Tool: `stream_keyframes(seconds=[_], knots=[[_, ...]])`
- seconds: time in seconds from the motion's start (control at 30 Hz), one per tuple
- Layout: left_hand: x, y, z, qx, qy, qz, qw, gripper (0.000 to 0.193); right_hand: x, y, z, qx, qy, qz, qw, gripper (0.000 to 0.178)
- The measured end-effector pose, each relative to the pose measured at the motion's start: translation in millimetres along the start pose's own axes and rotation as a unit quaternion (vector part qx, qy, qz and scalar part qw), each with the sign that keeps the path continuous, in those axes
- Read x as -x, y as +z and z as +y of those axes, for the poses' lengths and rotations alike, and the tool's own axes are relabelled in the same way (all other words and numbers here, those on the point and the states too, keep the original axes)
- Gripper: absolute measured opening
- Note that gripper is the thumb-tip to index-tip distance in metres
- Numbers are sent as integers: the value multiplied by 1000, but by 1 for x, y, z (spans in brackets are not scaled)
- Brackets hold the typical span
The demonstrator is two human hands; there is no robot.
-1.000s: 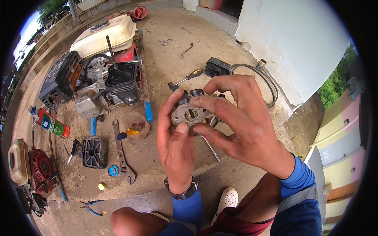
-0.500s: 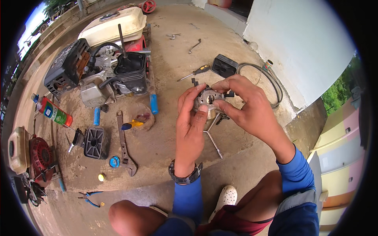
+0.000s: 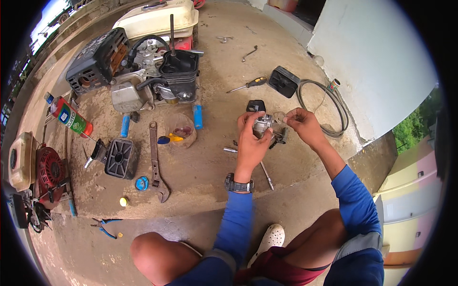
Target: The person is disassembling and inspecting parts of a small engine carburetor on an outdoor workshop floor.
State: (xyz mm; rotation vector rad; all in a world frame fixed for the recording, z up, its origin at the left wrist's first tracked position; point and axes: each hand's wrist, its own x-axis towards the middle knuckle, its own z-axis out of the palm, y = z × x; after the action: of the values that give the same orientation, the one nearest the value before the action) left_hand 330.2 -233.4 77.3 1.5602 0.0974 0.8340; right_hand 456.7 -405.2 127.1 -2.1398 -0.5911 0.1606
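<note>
My left hand (image 3: pixel 251 148), with a black watch on its wrist, grips a small silver carburetor (image 3: pixel 263 124) between thumb and fingers. To its right, my right hand (image 3: pixel 305 127) is apart from the carburetor. Its thumb and forefinger are pinched together at a thin, pale, loop-like thing too small to name. Just beyond my left hand lies a black plastic part (image 3: pixel 256 105). A dark metal part (image 3: pixel 279 137) sits below the carburetor, partly hidden. The T-handle socket wrench (image 3: pixel 267 177) on the concrete is partly covered by my left hand.
An engine (image 3: pixel 157 76) with a cream tank stands at the far left. Nearby are a red bottle (image 3: pixel 69 116), an adjustable wrench (image 3: pixel 156 167), a clear cup (image 3: pixel 183 131) and a black cover (image 3: pixel 120 158). Farther right lie a screwdriver (image 3: pixel 248 84), a black box (image 3: pixel 284 81) and coiled cable (image 3: pixel 329 119).
My right hand has let go of the carburetor and moved away to the right. My left hand still holds the carburetor, now turned differently. The whole view has shifted slightly.
</note>
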Motion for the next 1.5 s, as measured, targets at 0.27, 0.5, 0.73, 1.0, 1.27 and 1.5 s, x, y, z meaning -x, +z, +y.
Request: stream_keyframes(seconds=[0.27,0.5,0.73,1.0,1.27,1.5], knots=[[-1,-6,-34,-107,12,-4,994,45,-1,-5,56,49,121,-45,990,20],[11,15,-44,-109,-6,-62,992,46,-12,-5,93,250,70,-27,965,26],[17,20,-57,-194,26,-58,979,52,-51,-27,62,431,47,-11,901,28],[20,13,-36,-174,15,-67,982,55,-131,-66,71,368,44,175,912,25],[13,-1,19,-190,15,-68,979,49,-176,-36,37,45,-84,340,935,33],[3,-33,95,-226,142,13,964,33,-196,23,-109,-314,-225,298,873,32]])
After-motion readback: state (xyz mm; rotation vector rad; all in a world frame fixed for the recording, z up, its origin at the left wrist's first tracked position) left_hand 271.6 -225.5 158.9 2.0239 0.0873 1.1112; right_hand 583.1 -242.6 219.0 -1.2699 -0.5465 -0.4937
